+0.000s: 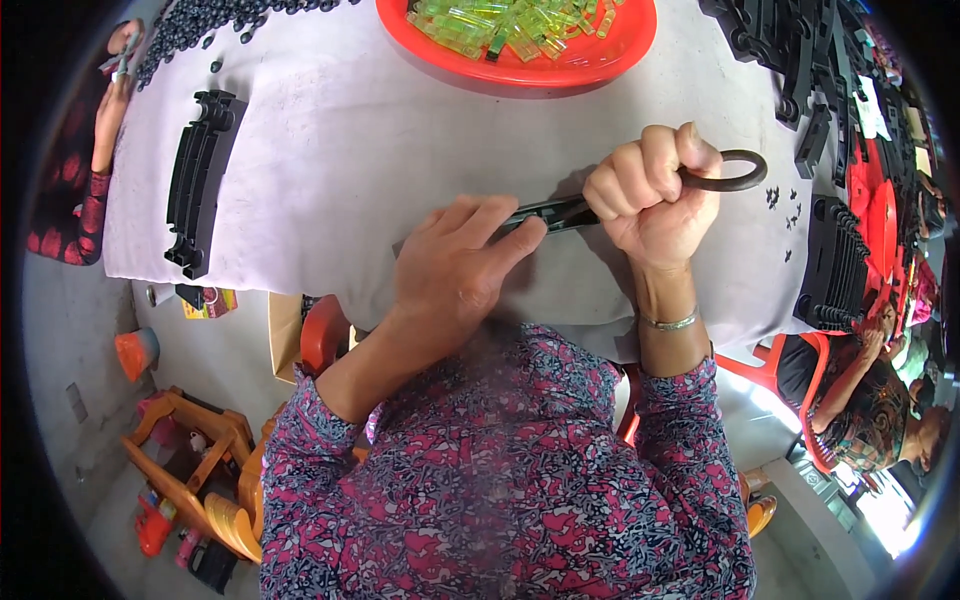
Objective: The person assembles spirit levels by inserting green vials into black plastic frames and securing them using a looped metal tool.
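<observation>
My right hand [655,190] is closed in a fist around a pair of scissors with a dark metal ring handle [728,184] that sticks out to the right of the fist. The blades point left, toward a black plastic part [550,213]. My left hand [455,260] is closed on that part, thumb on the near side and fingers over the far side, holding it low over the cloth. The fingers hide much of the part. Whether the blades touch it, I cannot tell.
A red tray [520,78] of yellow-green clear pieces stands at the far middle. One long black part [203,180] lies left; black beads [215,20] lie far left. Small black scraps [790,210] and stacked black parts [835,265] are at right. Another person's hand [112,110] is at left.
</observation>
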Demonstrator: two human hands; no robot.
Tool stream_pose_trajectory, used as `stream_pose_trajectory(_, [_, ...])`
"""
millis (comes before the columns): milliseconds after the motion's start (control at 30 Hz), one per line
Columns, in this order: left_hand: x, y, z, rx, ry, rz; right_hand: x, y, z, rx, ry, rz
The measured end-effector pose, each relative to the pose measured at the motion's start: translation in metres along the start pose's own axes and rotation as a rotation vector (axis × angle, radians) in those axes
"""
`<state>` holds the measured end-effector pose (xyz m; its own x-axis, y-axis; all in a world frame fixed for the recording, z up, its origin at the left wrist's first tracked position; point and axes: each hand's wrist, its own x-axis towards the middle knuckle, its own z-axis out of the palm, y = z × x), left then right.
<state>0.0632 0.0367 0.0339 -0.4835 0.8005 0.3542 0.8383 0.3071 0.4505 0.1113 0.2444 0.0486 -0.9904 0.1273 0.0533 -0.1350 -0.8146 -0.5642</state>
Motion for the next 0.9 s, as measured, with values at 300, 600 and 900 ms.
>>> stream_pose_trajectory(300, [0.0,0.0006,0.0005,0.008,0.004,-0.008,-0.0004,-0.0029,-0.0031,0.022,-0.096,-0.012])
stream_pose_trajectory(600, [-0.0009,-0.0005,0.0019,0.009,0.032,0.016,-0.0018,-0.0027,-0.0025,0.052,-0.118,-0.009])
stream_pose_trajectory(900, [-0.0005,0.0003,0.0018,-0.002,0.029,0.011,-0.0013,-0.0042,-0.0048,0.05,-0.143,-0.012])
